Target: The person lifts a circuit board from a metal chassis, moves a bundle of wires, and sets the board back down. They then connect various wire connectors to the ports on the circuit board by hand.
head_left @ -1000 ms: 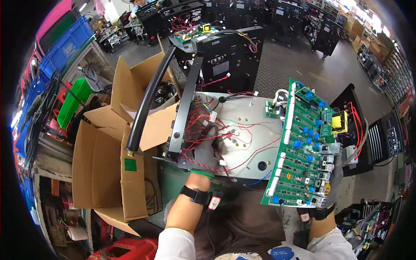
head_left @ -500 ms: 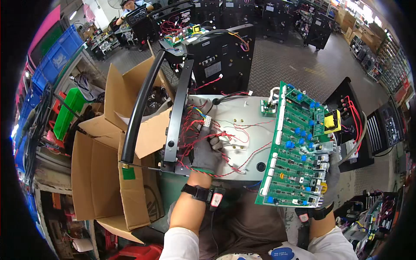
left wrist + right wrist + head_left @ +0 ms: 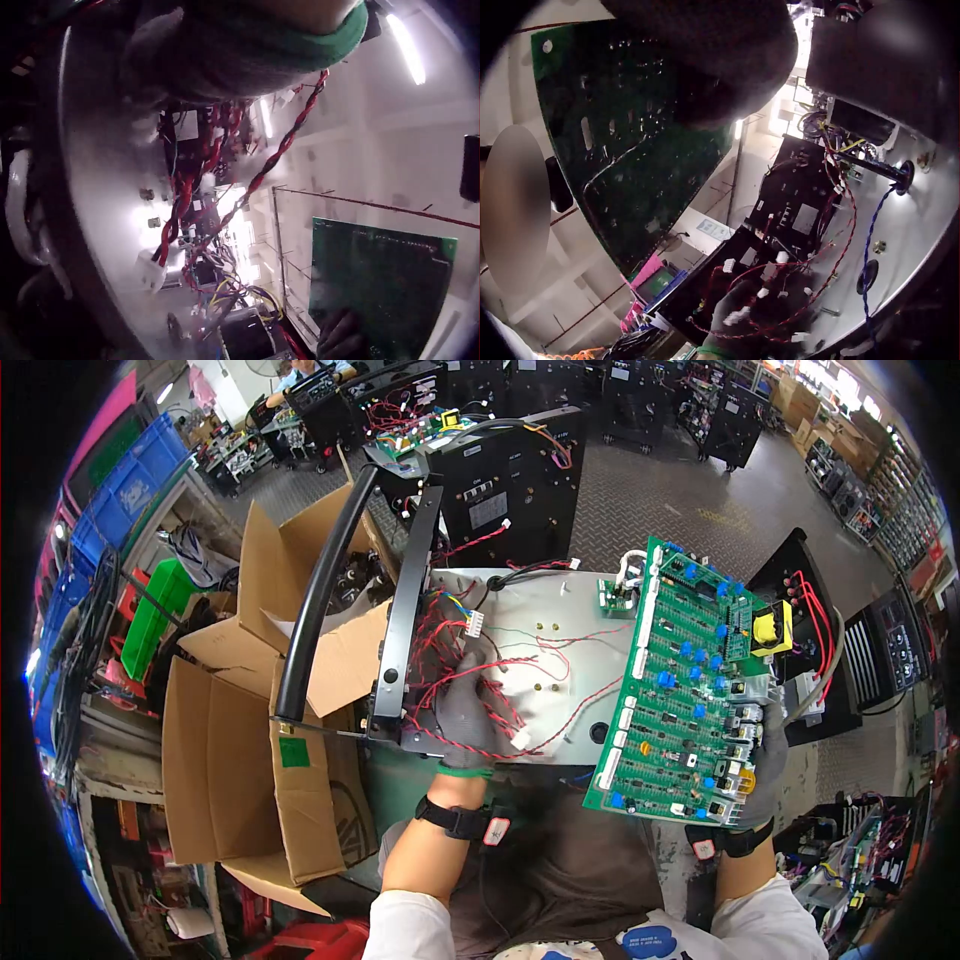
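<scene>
Lowering slightly, the green populated circuit board (image 3: 690, 685) is tilting toward the grey metal chassis plate (image 3: 560, 615), gripped by the right hand (image 3: 765, 765); the left hand (image 3: 468, 705) is gathering twisted red wires (image 3: 470, 675).

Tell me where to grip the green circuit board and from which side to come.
Grip the green circuit board by its bare outer edge, coming from the right and underneath, as the right hand does. Its top face is crowded with components, and its left edge carries white connectors.
</scene>
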`<state>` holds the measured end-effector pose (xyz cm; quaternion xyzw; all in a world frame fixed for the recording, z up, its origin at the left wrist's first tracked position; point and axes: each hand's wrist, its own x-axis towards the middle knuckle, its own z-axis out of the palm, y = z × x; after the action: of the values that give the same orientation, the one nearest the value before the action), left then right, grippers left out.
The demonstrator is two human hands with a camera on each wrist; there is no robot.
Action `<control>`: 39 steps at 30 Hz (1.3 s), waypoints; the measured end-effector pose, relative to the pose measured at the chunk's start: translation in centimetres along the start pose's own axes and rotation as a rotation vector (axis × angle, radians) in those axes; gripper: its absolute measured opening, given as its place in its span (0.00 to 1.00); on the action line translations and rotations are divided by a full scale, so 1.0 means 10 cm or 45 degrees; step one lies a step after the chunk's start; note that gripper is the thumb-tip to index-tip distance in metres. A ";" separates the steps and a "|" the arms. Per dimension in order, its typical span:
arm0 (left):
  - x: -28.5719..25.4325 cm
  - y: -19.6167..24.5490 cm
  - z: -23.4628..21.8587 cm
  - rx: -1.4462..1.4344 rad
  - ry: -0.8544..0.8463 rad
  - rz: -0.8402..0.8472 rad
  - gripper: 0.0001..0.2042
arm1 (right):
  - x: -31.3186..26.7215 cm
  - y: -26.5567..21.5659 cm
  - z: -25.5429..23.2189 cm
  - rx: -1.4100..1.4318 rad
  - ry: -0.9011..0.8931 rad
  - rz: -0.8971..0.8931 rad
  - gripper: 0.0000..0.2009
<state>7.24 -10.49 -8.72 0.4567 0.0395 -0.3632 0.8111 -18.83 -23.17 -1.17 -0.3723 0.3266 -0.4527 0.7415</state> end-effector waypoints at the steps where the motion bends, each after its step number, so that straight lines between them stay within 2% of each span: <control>1: 0.11 -0.06 -0.06 0.059 -0.015 0.223 0.11 | 0.00 0.01 -0.01 0.057 -0.023 0.028 0.19; 2: 0.21 -0.11 -0.14 0.117 -0.031 0.445 0.11 | 0.00 0.01 -0.01 0.057 -0.024 0.027 0.19; 3: 0.26 -0.17 -0.23 0.021 -0.152 0.367 0.12 | 0.00 0.00 0.00 0.049 -0.055 0.010 0.19; 4: 0.22 -0.14 -0.16 0.020 -0.153 0.367 0.12 | 0.00 0.00 0.00 0.040 -0.086 -0.007 0.20; 6: 0.12 -0.05 0.03 0.067 0.054 0.397 0.13 | -0.06 -0.05 0.11 0.023 -0.042 -0.011 0.20; 7: 0.11 -0.08 -0.02 0.197 0.100 0.304 0.13 | -0.10 -0.07 0.17 0.005 0.001 -0.011 0.20; 8: 0.19 -0.12 -0.07 0.194 0.103 0.302 0.13 | -0.13 -0.09 0.22 0.001 0.000 -0.009 0.20; 10: 0.31 -0.12 -0.06 0.537 -0.050 0.737 0.13 | -0.15 -0.11 0.29 -0.018 0.014 -0.039 0.20; 11: 0.14 -0.02 0.02 0.535 -0.079 0.595 0.12 | -0.13 -0.10 0.25 0.029 -0.001 0.018 0.20; 12: 0.20 -0.05 -0.02 0.532 -0.084 0.593 0.12 | -0.14 -0.10 0.25 0.027 0.002 0.014 0.20; 14: 0.43 -0.17 -0.19 0.566 -0.087 0.360 0.14 | -0.13 -0.10 0.28 0.021 0.015 0.017 0.19; 15: 0.51 -0.29 -0.17 0.329 -0.069 0.373 0.16 | -0.11 -0.09 0.19 -0.021 -0.029 0.000 0.18; 16: 0.45 -0.25 -0.07 0.326 -0.069 0.372 0.16 | -0.11 -0.09 0.19 -0.024 -0.029 -0.001 0.18; 18: 0.28 -0.08 0.13 0.237 0.147 0.409 0.10 | -0.12 -0.11 0.19 -0.003 -0.101 0.007 0.18; 19: 0.35 -0.11 0.11 0.235 0.145 0.402 0.10 | -0.11 -0.11 0.10 0.081 -0.130 0.079 0.18; 20: 0.45 -0.14 0.06 0.262 0.111 0.526 0.11 | -0.12 -0.12 0.12 0.074 -0.127 0.080 0.18; 21: 0.52 -0.17 0.00 0.287 0.078 0.653 0.14 | -0.12 -0.14 0.14 0.048 -0.058 0.056 0.19; 22: 0.44 -0.08 0.02 0.279 0.082 0.650 0.14 | -0.11 -0.14 0.16 0.022 0.007 0.032 0.19; 24: 0.22 0.17 0.12 0.536 0.076 0.114 0.20 | -0.12 -0.17 0.19 0.016 -0.023 0.016 0.20; 25: 0.27 0.11 0.09 0.534 0.076 0.111 0.20 | -0.16 -0.21 0.30 0.023 0.042 -0.008 0.20; 26: 0.37 0.00 0.06 0.576 0.080 0.463 0.20 | -0.19 -0.23 0.36 0.030 0.107 -0.031 0.20; 27: 0.45 -0.10 0.03 0.611 0.083 0.818 0.19 | -0.14 -0.23 0.13 0.032 -0.038 -0.058 0.22; 28: 0.47 -0.14 0.02 0.607 0.081 0.817 0.19 | -0.14 -0.23 0.14 0.029 -0.038 -0.062 0.22; 29: 0.49 -0.18 0.03 0.497 0.124 0.822 0.13 | -0.14 -0.24 0.17 0.021 -0.041 -0.125 0.21; 30: 0.51 -0.20 0.04 0.387 0.166 0.826 0.14 | -0.13 -0.25 0.21 0.013 -0.044 -0.189 0.21; 32: 0.50 -0.16 0.06 0.458 0.165 0.794 0.15 | -0.13 -0.25 0.23 0.024 -0.050 -0.232 0.21; 34: 0.45 -0.11 0.12 0.192 -0.013 0.799 0.15 | -0.11 -0.23 0.09 -0.121 0.055 -0.159 0.20; 35: 0.39 -0.05 0.03 0.285 -0.081 0.513 0.14 | -0.13 -0.23 0.14 0.028 -0.184 -0.099 0.19; 36: 0.35 0.02 0.01 0.287 -0.082 0.512 0.14 | -0.15 -0.21 0.24 0.028 -0.182 -0.099 0.19; 38: 0.27 0.14 0.00 0.498 -0.133 0.206 0.12 | -0.20 -0.22 0.49 0.021 0.103 -0.098 0.18; 39: 0.30 0.13 -0.05 0.500 -0.132 0.205 0.12 | -0.16 -0.22 0.37 -0.010 -0.013 -0.040 0.18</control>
<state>10.33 -11.34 -9.29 0.5884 -0.1106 -0.3209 0.7339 -17.34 -21.46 2.83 -0.3828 0.3187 -0.4610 0.7345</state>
